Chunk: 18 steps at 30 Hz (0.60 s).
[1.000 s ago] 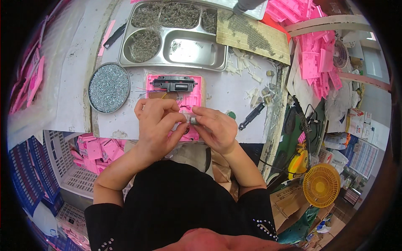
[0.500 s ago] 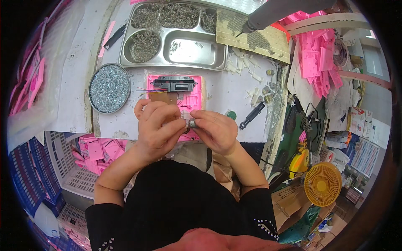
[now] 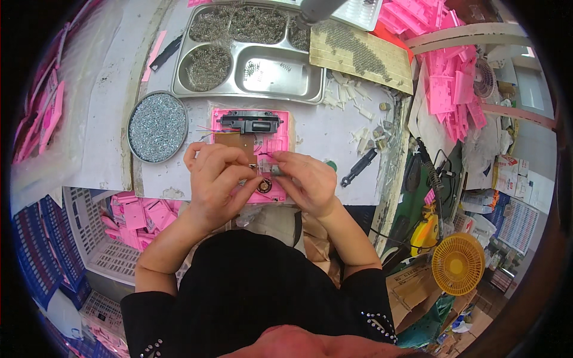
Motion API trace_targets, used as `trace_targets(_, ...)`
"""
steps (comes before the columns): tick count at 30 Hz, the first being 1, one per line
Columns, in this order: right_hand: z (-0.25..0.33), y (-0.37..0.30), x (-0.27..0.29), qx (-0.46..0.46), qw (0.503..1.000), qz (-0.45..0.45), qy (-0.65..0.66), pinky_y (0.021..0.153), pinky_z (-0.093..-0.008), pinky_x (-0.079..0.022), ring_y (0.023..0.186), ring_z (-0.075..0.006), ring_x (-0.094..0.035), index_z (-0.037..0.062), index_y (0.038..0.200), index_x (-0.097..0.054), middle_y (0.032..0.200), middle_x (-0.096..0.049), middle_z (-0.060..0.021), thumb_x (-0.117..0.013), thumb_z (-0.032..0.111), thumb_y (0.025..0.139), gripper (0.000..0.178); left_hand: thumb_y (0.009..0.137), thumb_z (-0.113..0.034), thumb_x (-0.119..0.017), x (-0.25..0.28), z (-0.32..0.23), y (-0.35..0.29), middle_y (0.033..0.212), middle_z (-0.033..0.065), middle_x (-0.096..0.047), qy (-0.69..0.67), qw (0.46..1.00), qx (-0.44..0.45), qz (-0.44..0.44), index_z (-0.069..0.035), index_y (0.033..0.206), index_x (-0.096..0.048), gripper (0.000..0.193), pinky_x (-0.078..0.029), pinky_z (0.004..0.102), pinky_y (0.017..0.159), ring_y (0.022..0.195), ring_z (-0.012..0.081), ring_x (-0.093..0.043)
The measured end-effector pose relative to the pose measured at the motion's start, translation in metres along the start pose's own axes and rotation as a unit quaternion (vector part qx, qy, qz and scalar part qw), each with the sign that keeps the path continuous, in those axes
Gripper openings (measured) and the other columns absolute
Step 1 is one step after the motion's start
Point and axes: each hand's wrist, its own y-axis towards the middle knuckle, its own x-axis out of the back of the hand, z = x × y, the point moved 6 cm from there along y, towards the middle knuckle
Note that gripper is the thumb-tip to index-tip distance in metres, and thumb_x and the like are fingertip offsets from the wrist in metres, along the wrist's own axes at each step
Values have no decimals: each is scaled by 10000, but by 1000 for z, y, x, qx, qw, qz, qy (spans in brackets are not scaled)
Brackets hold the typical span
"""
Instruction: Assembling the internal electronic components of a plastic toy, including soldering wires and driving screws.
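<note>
A pink plastic casing (image 3: 280, 143) lies on the table in front of me, with a black plastic mechanism (image 3: 261, 126) across its far end. A brown circuit board (image 3: 234, 141) and thin coloured wires sit on its left side. My right hand (image 3: 310, 182) pinches a small grey motor (image 3: 274, 170) low over the casing's near half. Close by on the left, my left hand (image 3: 215, 182) has its fingers curled and thumb and forefinger nearly together; whatever is between them is too small to make out. Between the hands shows a round dark part (image 3: 264, 185) in the casing.
A steel compartment tray (image 3: 250, 94) of springs stands at the far side, beside a round dish (image 3: 157, 126) of screws. White plastic pieces (image 3: 346, 92), small motors and a black part (image 3: 359, 167) lie to the right. An electric screwdriver (image 3: 319, 9) hangs overhead.
My hands have drawn slightly apart, uncovering the round dark part. The grey motor now sits a little higher in view. The overhead screwdriver has swung away to the far left.
</note>
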Motion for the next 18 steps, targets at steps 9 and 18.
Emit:
trace_targets(9,-33,15,-7,-138,987,37,-78,1091,-485,-362,1358,-391,-404,107,997,-730,1390,-622,-117,-868,186,732,309,717,-94,-813,22,34,-16,984,9,-618,70,996,49,-27,-143,878,-675,218,-321,404,841,902,211,-562)
trace_targets(18,-39,19,-10,-169,978,88,-91,1138,-498,-320,1393,-389,-360,126,973,-755,1454,-568,-114,-876,212,725,290,786,-178,-794,30,52,0,1129,54,-624,125,988,89,-25,-119,1049,-682,292,-344,411,909,973,241,-575)
